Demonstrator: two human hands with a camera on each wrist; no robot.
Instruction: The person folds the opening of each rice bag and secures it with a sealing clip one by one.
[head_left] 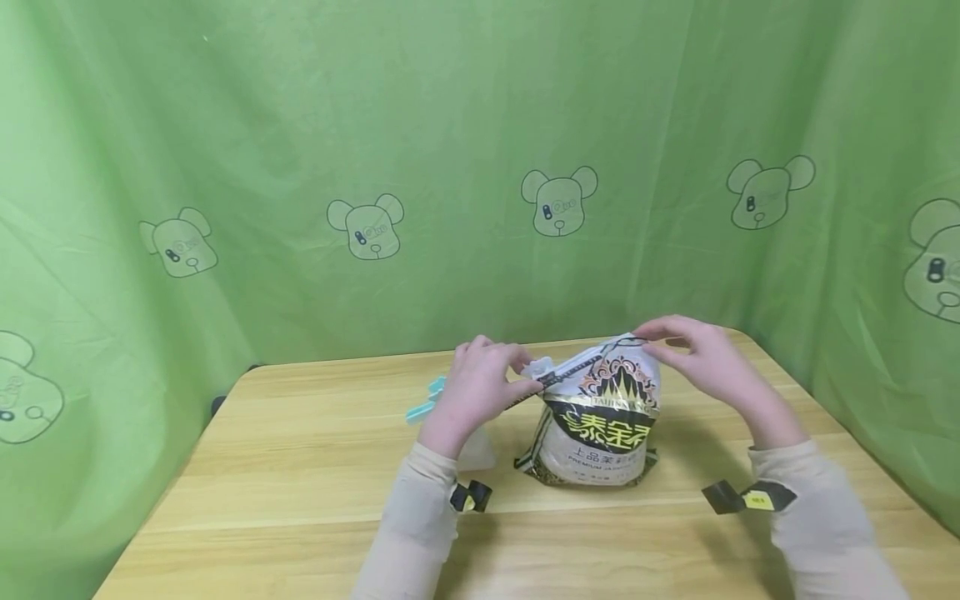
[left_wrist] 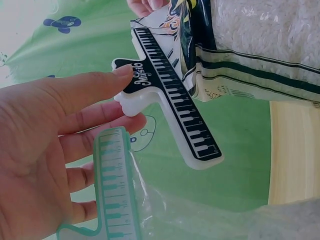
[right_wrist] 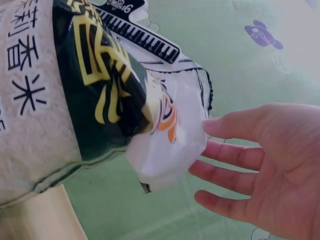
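A bag of rice (head_left: 600, 433) with black and gold print stands upright in the middle of the wooden table (head_left: 300, 492). A black clip printed with piano keys (head_left: 570, 371) lies across its folded top. My left hand (head_left: 487, 383) pinches the clip's white handle (left_wrist: 131, 97) between thumb and forefinger. My right hand (head_left: 697, 354) is on the other side, fingers straight (right_wrist: 235, 155), thumb tip against the bag's white top corner (right_wrist: 170, 145). In the right wrist view the clip (right_wrist: 135, 32) sits above the bag (right_wrist: 50, 100).
A teal piano-key clip (head_left: 422, 400) closes a clear plastic bag (head_left: 477, 450) just under my left hand; the same teal clip (left_wrist: 115, 190) lies close to my palm. A green curtain with bear prints (head_left: 480, 167) hangs behind and to both sides of the table.
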